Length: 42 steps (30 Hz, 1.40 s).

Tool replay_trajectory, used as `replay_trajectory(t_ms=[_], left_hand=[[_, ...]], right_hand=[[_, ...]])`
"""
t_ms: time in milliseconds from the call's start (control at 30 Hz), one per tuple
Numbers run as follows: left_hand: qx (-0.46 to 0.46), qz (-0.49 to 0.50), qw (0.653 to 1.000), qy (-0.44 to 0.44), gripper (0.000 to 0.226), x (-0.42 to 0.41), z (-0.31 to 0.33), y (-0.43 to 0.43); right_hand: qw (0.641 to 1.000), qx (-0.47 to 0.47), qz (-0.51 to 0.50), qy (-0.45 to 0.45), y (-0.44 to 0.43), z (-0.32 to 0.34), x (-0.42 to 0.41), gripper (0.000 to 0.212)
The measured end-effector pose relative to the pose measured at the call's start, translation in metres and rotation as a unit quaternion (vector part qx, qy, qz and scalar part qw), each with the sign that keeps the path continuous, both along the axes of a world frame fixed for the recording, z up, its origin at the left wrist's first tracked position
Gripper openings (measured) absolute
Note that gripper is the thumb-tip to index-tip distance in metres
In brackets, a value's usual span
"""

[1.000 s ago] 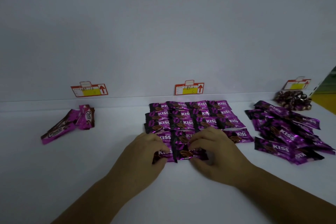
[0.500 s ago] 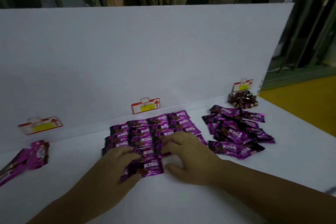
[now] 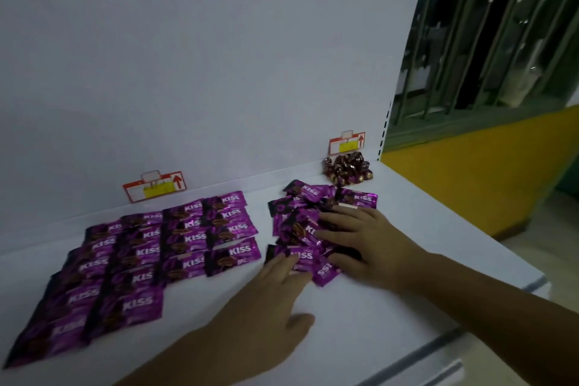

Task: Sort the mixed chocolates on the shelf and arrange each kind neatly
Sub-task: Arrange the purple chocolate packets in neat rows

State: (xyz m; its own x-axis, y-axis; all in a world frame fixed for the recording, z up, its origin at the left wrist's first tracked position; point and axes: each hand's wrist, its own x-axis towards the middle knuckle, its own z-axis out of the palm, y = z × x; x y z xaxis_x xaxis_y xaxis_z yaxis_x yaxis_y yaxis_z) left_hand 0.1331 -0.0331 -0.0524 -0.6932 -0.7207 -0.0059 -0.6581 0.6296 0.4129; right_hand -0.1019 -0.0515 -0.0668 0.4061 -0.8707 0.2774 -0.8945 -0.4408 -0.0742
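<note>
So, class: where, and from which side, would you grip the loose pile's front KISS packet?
Pinch the KISS packet's dark left end from the left: it lies flat, that end juts clear of the pile; the right hand sits at the other.

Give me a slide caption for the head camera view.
Left hand and right hand on the loose KISS pile, beside neat purple rows.

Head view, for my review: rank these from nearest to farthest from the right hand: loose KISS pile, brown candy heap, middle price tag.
1. Loose KISS pile, directly under the right hand.
2. Brown candy heap, at the back right.
3. Middle price tag, at the back, far to the left.
</note>
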Motion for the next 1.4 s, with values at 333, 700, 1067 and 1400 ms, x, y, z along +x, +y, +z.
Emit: replay_trajectory(t_ms=[333, 700, 1067, 1400], left_hand=[[-0.114, 0.085, 0.986, 0.091, 0.046, -0.053, -0.020, -0.006], [-0.053, 0.168, 0.975, 0.133, 0.072, -0.058, -0.022, -0.009], [-0.058, 0.201, 0.967, 0.144, 0.055, -0.055, -0.022, -0.007], [-0.047, 0.187, 0.961, 0.200, 0.046, -0.051, -0.022, -0.008]], right_hand=[[0.988, -0.021, -0.010, -0.155, -0.017, -0.004, -0.031, 0.037], [0.979, -0.066, -0.006, -0.191, -0.020, -0.012, -0.035, 0.027], [0.990, 0.009, -0.026, -0.139, -0.021, -0.013, -0.033, 0.068], [0.987, 0.034, -0.039, -0.152, -0.017, 0.006, -0.020, 0.051]])
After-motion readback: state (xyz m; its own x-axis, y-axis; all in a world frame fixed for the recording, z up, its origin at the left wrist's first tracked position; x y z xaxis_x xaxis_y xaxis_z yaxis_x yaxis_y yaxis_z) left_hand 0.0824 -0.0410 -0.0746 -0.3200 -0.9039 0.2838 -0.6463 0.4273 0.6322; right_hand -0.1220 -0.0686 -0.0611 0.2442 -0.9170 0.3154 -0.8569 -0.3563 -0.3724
